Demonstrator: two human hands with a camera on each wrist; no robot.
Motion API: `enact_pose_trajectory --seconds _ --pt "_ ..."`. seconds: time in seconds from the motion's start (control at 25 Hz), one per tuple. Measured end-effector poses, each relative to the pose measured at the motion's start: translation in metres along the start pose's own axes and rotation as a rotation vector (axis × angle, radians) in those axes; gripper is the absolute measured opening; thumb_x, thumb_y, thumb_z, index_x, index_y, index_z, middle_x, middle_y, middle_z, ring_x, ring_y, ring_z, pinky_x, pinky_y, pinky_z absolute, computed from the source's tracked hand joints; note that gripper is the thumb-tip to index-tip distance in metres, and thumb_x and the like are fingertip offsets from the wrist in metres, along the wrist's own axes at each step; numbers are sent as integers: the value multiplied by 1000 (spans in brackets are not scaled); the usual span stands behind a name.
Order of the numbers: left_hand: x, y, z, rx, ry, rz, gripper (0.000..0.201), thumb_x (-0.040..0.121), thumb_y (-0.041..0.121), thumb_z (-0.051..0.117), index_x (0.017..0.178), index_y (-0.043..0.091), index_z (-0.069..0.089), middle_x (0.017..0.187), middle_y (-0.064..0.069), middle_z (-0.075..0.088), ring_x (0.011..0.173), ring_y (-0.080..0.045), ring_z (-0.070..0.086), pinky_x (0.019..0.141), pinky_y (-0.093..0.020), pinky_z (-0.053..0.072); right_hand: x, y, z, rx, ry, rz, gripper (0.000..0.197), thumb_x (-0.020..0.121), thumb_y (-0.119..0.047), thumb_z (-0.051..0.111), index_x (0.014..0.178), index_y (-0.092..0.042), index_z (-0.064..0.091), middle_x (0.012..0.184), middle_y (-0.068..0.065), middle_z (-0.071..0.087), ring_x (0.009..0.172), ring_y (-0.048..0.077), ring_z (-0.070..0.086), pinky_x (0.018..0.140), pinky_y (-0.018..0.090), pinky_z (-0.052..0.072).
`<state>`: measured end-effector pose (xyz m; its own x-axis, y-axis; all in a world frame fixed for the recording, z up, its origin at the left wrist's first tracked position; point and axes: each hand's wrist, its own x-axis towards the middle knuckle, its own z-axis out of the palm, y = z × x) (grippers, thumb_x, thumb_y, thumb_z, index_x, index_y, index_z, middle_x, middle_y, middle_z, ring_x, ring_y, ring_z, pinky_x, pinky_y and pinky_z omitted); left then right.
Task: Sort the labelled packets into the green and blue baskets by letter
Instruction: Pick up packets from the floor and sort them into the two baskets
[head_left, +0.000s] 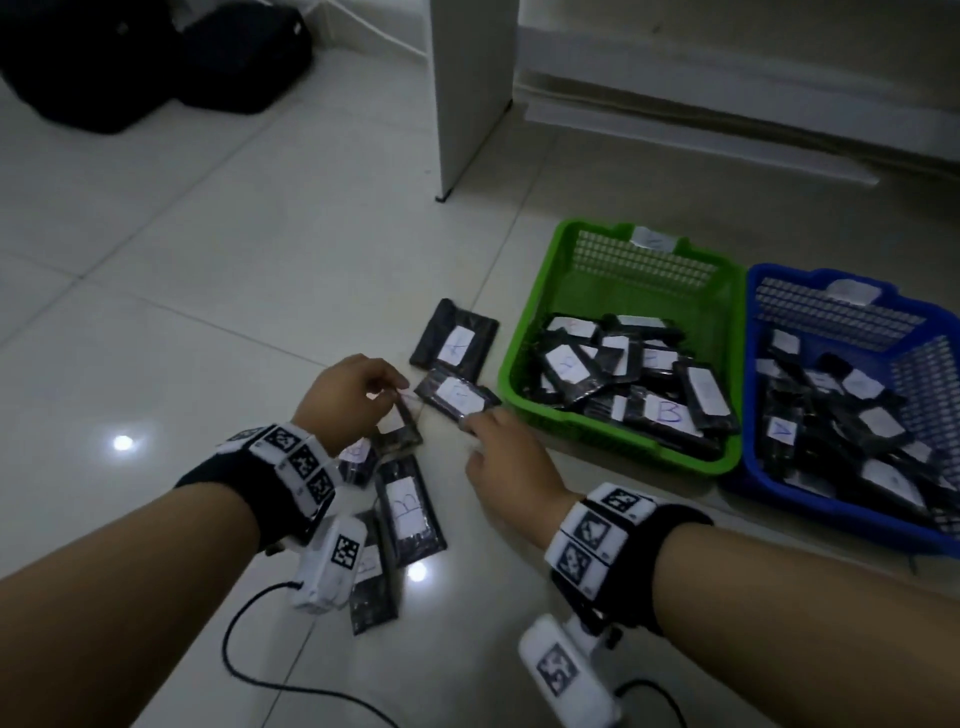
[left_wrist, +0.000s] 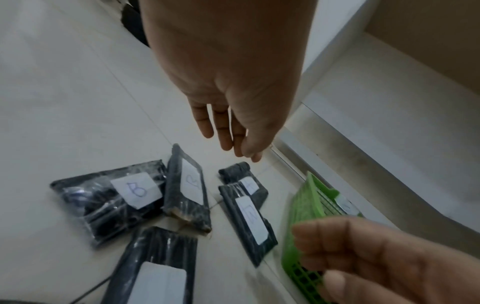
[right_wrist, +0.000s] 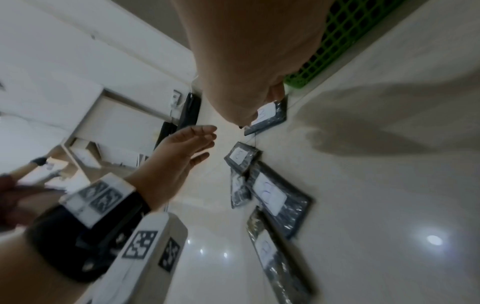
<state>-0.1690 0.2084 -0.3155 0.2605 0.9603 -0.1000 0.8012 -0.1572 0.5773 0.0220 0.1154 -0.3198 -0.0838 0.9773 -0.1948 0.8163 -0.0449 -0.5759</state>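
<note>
Reaching right hand (head_left: 498, 457) touches a packet (head_left: 457, 396); left hand (left_wrist: 233, 115) hangs loose.

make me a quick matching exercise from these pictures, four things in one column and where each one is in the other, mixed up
Things
1. green basket
2. blue basket
3. right hand
4. black bag

Places
A. far left on the floor, behind everything
B. fingertips at the near corner of a packet beside the green basket
C. farthest right, touching the green one
D. between the loose packets on the floor and the blue basket

Pairs: 1-D, 2-C, 3-B, 4-A
</note>
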Motion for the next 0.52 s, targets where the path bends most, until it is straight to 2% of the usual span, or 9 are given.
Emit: enact_pose_trajectory --seconds 0.12,0.2,0.28,0.32,0.4,0.52 --pt "6 -32 6 29 56 -145 26 81 15 65 107 18 66 107 -7 56 98 -22 58 84 -27 42 38 -14 29 -108 -10 10 51 90 -4 42 140 -13 36 146 11 31 137 27 29 111 35 34" --pt "11 -45 13 22 32 -231 47 78 23 70 122 17 57 122 -11 52 112 -27 54 94 -35 45 56 -13 35 -235 -39 51 60 91 1 38 147 -13 23 157 16 11 146 33 9 118 40 21" --pt "15 -52 22 53 -19 -302 73 73 33 76 136 17 42 133 -13 46 121 -30 48 100 -43 44 71 -10 35 -309 -56 94 65 90 4 34 150 -14 17 158 20 4 147 36 2 119 43 16" --pt "15 -53 27 82 -37 -334 84 70 38 78 140 18 35 136 -12 43 124 -31 46 101 -45 43 76 -8 36 -315 -59 111 65 90 5 34 149 -14 17 156 22 9 146 36 8 118 42 20" --pt "16 -52 38 110 -52 -385 99 66 41 80 145 19 25 140 -12 39 127 -31 42 102 -48 41 82 -4 40 -310 -21 131 65 88 5 37 148 -14 18 146 22 28 135 34 29 108 37 34" --pt "16 -49 45 135 -59 -390 101 65 39 81 146 22 23 137 -12 44 125 -32 43 100 -46 41 83 -2 47 -294 92 177 61 89 1 46 144 -11 22 132 17 37 116 29 44 93 31 44"
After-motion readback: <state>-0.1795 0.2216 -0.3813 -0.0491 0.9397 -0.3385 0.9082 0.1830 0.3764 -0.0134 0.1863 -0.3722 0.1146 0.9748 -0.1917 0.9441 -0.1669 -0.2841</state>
